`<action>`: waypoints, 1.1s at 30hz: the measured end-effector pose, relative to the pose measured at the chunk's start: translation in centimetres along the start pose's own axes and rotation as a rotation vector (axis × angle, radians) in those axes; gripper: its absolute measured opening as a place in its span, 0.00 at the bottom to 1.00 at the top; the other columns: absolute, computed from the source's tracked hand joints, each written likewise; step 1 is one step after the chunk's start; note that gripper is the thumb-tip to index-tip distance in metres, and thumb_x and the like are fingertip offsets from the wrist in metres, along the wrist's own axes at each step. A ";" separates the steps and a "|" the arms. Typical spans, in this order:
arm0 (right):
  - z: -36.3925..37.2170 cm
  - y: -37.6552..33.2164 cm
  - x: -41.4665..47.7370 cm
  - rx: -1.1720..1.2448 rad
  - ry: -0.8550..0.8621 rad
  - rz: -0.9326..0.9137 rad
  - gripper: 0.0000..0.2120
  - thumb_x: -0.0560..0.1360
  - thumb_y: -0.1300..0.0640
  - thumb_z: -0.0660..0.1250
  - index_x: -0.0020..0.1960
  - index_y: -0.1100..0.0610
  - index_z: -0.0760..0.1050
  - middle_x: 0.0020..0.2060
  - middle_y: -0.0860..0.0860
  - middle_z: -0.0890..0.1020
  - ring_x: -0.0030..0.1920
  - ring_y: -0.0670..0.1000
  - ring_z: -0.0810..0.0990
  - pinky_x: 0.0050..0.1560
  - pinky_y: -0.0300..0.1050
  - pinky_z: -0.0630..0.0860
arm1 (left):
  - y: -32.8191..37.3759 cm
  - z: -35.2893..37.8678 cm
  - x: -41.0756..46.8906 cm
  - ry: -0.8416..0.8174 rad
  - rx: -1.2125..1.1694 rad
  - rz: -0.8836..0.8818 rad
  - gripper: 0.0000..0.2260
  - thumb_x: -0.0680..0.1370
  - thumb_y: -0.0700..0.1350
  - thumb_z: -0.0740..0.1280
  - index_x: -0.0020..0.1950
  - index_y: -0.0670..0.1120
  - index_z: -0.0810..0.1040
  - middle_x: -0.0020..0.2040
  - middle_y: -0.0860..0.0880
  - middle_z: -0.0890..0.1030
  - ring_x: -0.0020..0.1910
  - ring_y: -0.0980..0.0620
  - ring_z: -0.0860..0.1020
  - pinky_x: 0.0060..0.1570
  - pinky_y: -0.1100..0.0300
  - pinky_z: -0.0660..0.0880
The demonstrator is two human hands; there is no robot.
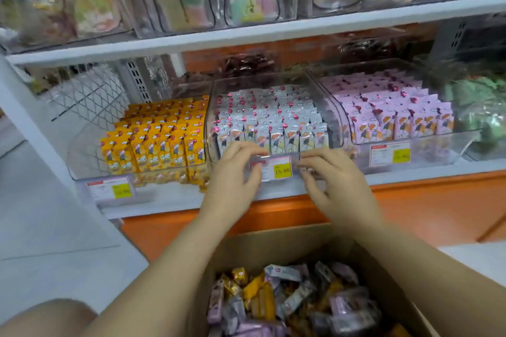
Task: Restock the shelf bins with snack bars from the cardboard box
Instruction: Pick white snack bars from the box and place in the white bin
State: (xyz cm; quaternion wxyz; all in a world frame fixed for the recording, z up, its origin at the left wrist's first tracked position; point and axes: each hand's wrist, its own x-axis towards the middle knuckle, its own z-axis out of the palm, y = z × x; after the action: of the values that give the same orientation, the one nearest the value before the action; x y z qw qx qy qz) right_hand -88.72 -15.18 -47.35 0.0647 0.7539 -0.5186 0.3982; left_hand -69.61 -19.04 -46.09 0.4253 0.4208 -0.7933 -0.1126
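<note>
Three clear shelf bins stand side by side. The left bin (82, 169) holds yellow snack bars (161, 139), the middle bin (216, 90) white ones (273, 123), the right bin (427, 153) pink ones (394, 115). My left hand (235, 172) and my right hand (331, 175) both grip the front lip of the middle bin, on either side of its price label (276, 169). Below, the open cardboard box (279, 243) holds a loose mix of yellow, pink and grey bars (290, 301).
An upper shelf (273, 33) carries clear bins of other packaged sweets. An orange base panel (438, 208) runs under the lower shelf. A wire basket (87, 96) sits at the left of the shelf. Green packets (482, 107) lie at the far right.
</note>
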 end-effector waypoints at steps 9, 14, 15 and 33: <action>4.7 1.9 -13.3 -0.050 -0.334 0.408 0.12 0.75 0.61 0.65 0.58 0.56 0.77 0.52 0.50 0.78 0.55 0.54 0.76 0.49 0.43 0.72 | -4.9 4.4 -12.4 -0.204 -0.064 -0.332 0.12 0.78 0.36 0.63 0.55 0.51 0.78 0.51 0.56 0.75 0.49 0.63 0.73 0.50 0.75 0.68; 7.3 4.3 -17.2 0.001 -0.703 0.608 0.24 0.76 0.58 0.65 0.71 0.51 0.66 0.65 0.50 0.72 0.65 0.53 0.71 0.59 0.46 0.72 | -9.3 6.9 -16.5 -0.440 0.021 -0.557 0.13 0.79 0.39 0.63 0.60 0.52 0.76 0.57 0.55 0.74 0.55 0.59 0.75 0.54 0.68 0.69; 7.9 4.6 -17.5 0.011 -0.760 0.635 0.25 0.76 0.59 0.64 0.72 0.51 0.64 0.67 0.51 0.70 0.65 0.55 0.70 0.59 0.47 0.72 | -9.8 7.5 -17.0 -0.478 0.026 -0.583 0.13 0.79 0.39 0.63 0.61 0.52 0.76 0.58 0.54 0.74 0.55 0.59 0.75 0.54 0.68 0.69; 17.8 8.3 -17.5 0.151 -1.117 0.798 0.33 0.74 0.53 0.68 0.75 0.54 0.58 0.64 0.55 0.75 0.61 0.56 0.75 0.57 0.45 0.73 | -14.7 19.1 -17.4 -0.834 -0.052 -0.889 0.25 0.78 0.46 0.66 0.73 0.47 0.63 0.68 0.47 0.69 0.67 0.48 0.69 0.63 0.61 0.64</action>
State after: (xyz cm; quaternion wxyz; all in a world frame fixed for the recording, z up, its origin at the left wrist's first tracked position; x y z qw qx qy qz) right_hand -88.65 -15.28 -73.66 -0.4163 0.5999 -0.6829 -0.0215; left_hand -70.91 -18.28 -75.79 0.0014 0.6215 -0.6385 -0.4540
